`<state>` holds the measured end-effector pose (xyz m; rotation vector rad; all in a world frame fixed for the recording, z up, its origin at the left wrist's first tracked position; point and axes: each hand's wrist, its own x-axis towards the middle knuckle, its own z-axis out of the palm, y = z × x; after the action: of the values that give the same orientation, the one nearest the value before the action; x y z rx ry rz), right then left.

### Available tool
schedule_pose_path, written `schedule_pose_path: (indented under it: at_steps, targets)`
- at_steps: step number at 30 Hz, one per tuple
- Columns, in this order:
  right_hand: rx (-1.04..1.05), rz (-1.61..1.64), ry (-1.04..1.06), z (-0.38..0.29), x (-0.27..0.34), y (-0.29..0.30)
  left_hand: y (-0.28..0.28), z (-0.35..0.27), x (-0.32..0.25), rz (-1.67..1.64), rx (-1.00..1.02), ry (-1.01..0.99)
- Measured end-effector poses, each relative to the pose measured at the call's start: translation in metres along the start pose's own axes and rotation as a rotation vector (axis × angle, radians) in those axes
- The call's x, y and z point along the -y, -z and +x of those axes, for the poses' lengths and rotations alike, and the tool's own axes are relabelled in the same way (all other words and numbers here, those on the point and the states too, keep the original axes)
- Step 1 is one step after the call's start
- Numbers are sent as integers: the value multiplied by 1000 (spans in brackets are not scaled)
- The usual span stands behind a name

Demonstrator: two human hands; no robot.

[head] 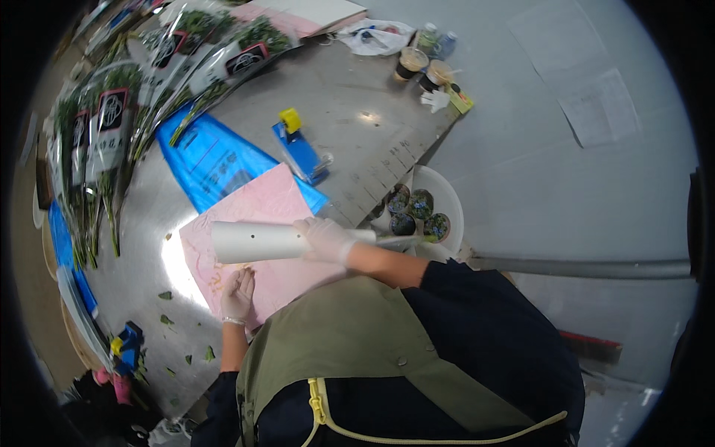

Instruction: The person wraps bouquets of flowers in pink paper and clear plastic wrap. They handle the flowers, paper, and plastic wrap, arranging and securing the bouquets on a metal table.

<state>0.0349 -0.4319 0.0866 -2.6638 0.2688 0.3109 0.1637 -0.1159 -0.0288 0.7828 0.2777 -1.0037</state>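
Observation:
A white tapered sleeve (254, 241) with small dark holes lies across a pink sheet (268, 201) on the metal table. My right hand (327, 239), in a thin whitish glove, grips the sleeve near its narrower end; its far side is hidden under the hand. Beyond my right wrist, clear plastic with green stems (429, 238) sticks out past that end. My left hand (239, 293), gloved too, rests palm up with loosely curled fingers over the near left part of the sheet, just below the sleeve's wide end. Nothing shows in its palm.
A blue plastic sheet (223, 159) and a blue tape dispenser (301, 151) lie beyond the pink sheet. Wrapped flower bunches (111, 128) fill the left. Cups (410, 64) stand far right. A white tub (455, 204) holds several pots. Another person's pink-gloved hand (120, 385) shows lower left.

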Motion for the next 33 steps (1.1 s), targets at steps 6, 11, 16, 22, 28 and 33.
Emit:
schedule_pose_path:
  at_steps: [6, 11, 16, 22, 28, 33]
  targets:
    - [-466, 86, 91, -95, -115, 98, -9, 4, 4, 161, -278, -41]
    - [-646, 204, -184, -175, -246, 138, -20, 13, 19, 260, -264, -182]
    - [-671, 164, -817, -222, -343, 81, -44, 0, 28, 770, -431, -296]
    - [-743, 526, -1146, -240, -362, -17, -48, -21, 20, 830, -461, -215]
    - [-464, 299, -720, -209, -286, -60, -21, -17, -19, 781, -619, -288]
    - [-376, 213, -393, -158, -179, -38, -4, 7, -112, 1118, -797, -619]
